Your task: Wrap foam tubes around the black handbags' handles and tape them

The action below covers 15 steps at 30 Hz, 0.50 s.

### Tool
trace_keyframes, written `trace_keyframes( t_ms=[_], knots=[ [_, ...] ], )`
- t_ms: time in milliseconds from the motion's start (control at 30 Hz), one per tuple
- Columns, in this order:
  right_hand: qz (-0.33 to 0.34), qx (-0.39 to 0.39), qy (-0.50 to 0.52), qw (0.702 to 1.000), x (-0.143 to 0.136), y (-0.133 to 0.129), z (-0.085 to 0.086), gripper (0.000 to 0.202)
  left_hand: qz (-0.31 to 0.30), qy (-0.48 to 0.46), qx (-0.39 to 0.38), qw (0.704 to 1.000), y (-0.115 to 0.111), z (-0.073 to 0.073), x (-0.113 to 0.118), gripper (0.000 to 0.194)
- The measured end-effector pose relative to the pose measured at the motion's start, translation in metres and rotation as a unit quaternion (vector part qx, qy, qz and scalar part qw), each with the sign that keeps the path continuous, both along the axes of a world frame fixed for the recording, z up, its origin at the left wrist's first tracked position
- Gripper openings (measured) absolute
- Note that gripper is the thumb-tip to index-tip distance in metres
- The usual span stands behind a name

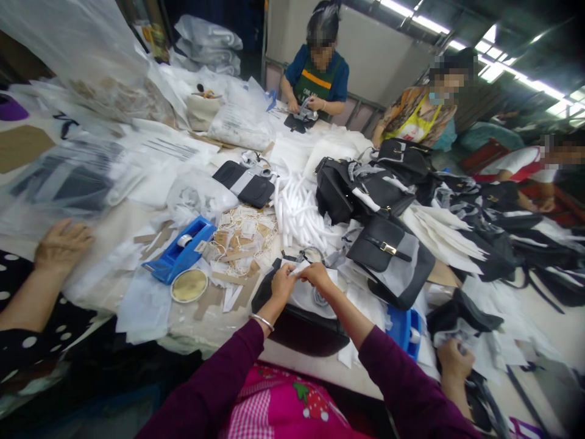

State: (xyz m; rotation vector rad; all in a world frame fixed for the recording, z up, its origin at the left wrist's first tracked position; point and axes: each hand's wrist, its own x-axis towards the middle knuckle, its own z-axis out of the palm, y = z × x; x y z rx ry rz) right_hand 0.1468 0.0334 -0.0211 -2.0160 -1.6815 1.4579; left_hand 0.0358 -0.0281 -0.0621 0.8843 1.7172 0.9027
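Note:
A black handbag [311, 335] lies in front of me at the table's near edge, with a sheet of white paper [331, 277] over its upper part. Above it, my left hand [283, 283] and my right hand [316, 275] are close together, fingers pinched on a small white strip [300, 268]. Whether the strip is paper or foam is too small to tell. A thin dark loop [313, 251], perhaps the bag's handle, rises just behind my fingers.
Left of the handbag are a blue tape dispenser [183, 250], a round tin [189, 285] and a heap of stringed tags [244, 235]. White foam tubes [299, 210] lie beyond; black bags [388, 250] crowd the right. Co-workers' hands [61, 244] are at both sides.

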Motion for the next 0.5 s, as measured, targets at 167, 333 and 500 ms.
trace_keyframes(
  t_ms=[167, 333, 500],
  knots=[
    [-0.003, -0.036, -0.007, 0.999, 0.006, -0.009, 0.006, 0.012, 0.0, -0.013, 0.005, 1.0, 0.0, -0.002, -0.001, 0.014],
    [-0.013, -0.027, -0.021, 0.999, 0.011, -0.011, -0.005, 0.015, 0.006, -0.029, 0.003, 1.0, 0.0, -0.004, -0.001, 0.02],
    [-0.034, 0.037, -0.022, 0.998, 0.013, -0.009, -0.026, 0.029, 0.017, -0.049, 0.001, 0.999, 0.002, -0.009, -0.001, 0.022]
  ],
)
